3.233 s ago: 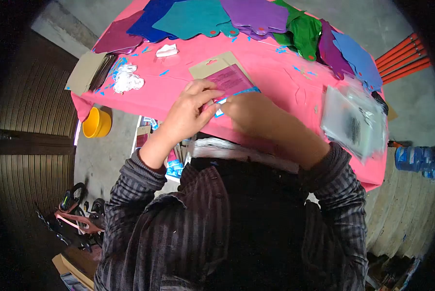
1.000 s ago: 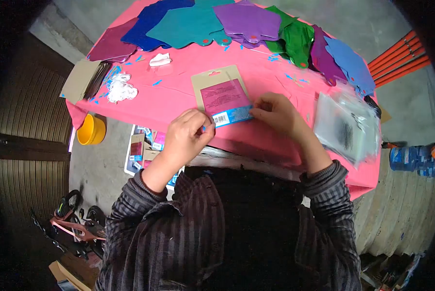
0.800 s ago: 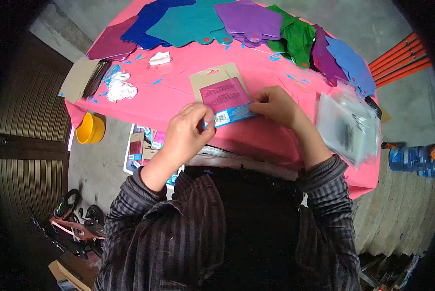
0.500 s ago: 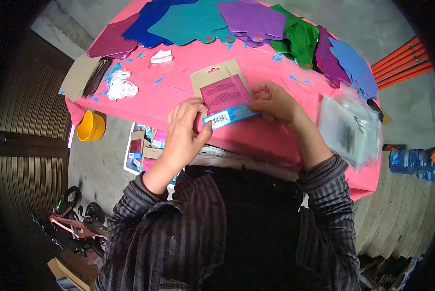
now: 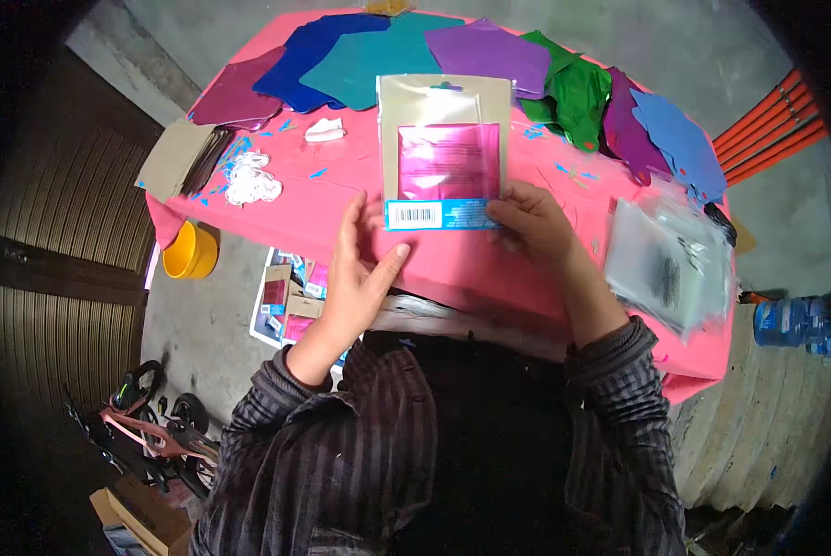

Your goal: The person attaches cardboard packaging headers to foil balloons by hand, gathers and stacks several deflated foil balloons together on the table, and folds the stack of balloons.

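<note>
A flat retail package [image 5: 445, 167] is upright above the table, its shiny clear front catching the light. It has a tan card with a hang hole, a pink foil panel and a blue strip with a barcode along the bottom. My right hand [image 5: 531, 218] pinches its lower right corner between thumb and fingers. Beside the lower left corner is my left hand [image 5: 355, 278], open, with thumb and fingers apart; it appears just clear of the package.
Coloured flat shiny shapes, including a teal one [image 5: 369, 60], line the pink table's [image 5: 323, 208] far edge. Tan cards [image 5: 174, 159] and white string [image 5: 251, 181] lie left, clear plastic bags [image 5: 666, 264] right. Below left are a tray of packages [image 5: 290, 296] and a yellow bucket [image 5: 191, 250].
The package has risen and straightened from a tilt to upright. My left hand has let go of its left side and opened, while my right hand keeps its hold.
</note>
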`<state>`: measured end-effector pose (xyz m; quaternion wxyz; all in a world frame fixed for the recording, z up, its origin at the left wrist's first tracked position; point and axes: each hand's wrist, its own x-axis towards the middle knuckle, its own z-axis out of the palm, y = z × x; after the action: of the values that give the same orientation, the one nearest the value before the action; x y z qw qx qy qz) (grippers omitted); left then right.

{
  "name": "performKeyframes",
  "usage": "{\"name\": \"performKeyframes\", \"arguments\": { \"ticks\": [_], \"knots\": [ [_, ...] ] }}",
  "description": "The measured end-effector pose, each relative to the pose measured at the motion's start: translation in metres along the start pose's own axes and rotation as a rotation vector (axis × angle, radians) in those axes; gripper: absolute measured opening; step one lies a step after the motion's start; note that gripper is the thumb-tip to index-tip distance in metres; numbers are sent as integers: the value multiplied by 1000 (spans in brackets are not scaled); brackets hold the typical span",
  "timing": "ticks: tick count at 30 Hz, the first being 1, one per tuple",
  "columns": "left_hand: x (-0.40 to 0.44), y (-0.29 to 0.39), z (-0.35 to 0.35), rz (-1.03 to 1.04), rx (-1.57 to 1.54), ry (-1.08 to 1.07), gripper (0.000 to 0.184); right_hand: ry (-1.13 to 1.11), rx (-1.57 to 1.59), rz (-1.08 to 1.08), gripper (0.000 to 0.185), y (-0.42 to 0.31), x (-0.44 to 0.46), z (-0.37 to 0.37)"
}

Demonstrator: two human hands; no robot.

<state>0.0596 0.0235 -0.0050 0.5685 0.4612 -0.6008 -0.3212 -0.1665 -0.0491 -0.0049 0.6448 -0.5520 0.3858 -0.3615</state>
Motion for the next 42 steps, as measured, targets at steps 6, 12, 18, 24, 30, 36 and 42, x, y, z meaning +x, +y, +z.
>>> {"name": "performKeyframes", "arguments": {
  "ticks": [6,12,18,24,30,36,42],
  "knots": [
    [6,-2,0,-472,-603,-134,23,-118,127,-60,14,-5,-4,2],
    [12,-3,-6,-460,-794,-72,18,-215,130,69,15,-6,-6,-6],
    [10,-21,-122,-518,-554,37,26,-16,110,7,18,-7,-7,5],
    [-33,-40,-196,-482,-652,246,28,46,-72,-8,21,-7,-7,13],
    [-55,-62,-202,-545,-816,131,29,2,134,-58,17,8,2,-5],
    [-107,-131,-248,-755,-958,471,33,103,76,0,17,9,3,-1],
    [-223,-254,-276,-986,-446,686,30,-3,69,27,15,3,1,-6]
  ]
}}
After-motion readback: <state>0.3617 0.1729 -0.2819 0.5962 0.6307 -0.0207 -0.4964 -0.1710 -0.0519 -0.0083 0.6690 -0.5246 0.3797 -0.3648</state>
